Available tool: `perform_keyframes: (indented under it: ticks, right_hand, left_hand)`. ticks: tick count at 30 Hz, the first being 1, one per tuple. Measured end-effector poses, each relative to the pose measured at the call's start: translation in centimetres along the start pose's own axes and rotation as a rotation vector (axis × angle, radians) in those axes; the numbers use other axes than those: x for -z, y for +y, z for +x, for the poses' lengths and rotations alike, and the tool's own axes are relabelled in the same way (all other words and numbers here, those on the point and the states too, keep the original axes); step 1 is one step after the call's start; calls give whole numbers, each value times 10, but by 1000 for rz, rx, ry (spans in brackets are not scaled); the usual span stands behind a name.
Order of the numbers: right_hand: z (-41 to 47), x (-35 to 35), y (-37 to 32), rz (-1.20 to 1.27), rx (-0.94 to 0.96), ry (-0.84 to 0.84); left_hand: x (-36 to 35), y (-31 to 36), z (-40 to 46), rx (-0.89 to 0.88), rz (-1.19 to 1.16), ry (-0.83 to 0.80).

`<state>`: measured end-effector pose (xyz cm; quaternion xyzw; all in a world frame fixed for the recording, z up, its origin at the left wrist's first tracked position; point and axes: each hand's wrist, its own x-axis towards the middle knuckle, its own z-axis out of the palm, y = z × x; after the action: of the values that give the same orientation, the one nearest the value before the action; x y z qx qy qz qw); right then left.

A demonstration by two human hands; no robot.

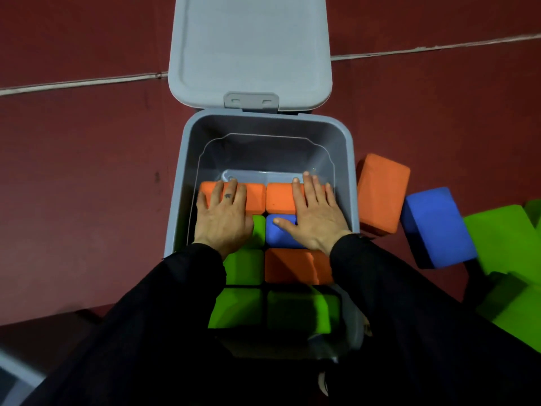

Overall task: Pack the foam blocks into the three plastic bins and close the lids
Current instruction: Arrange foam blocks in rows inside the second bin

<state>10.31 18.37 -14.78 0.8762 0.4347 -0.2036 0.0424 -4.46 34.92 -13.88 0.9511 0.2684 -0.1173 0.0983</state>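
Head: 2 flat hands press blocks — seemingly level.

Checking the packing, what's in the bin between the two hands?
Head view: between the left hand and right hand show an orange block, a green block and a blue block.

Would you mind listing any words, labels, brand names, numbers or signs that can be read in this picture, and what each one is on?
No readable text anywhere in the head view.
Small dark mark on a finger of the left hand: too small and blurred to read.
Grey bin, its open lid and the foam blocks, such as the loose orange block on the floor: plain, with no label or print showing.
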Motion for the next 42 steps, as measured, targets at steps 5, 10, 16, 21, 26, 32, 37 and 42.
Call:
perform_keyframes:
  ticks: [5,10,16,21,26,32,37,42]
  right_hand:
    - [3,9,3,40,2,-72]
    - [-15,55,28,233,48,-88]
    - [-71,107,112,334,-133,51]
    - [-134,103,202,551,-416,150]
    - [-201,64,246,695,-595,197]
    - [-218,3,274,961,-822,338]
    - [-198,-65,312,1139,-1017,270]
    - [-165,-117,361,1289,-1155,252]
  left_hand:
    - [6,9,2,6,3,-64]
    - [32,32,-2,-141,-1,3]
    - [68,104,-11,-297,-146,92]
    - [82,191,-23,-368,-274,69]
    - [80,260,-35,-439,-277,-66]
    - [41,311,-16,-363,-279,-219]
    - [-4,327,23,-207,-267,-331]
    - [-43,338,82,-82,-273,-372]
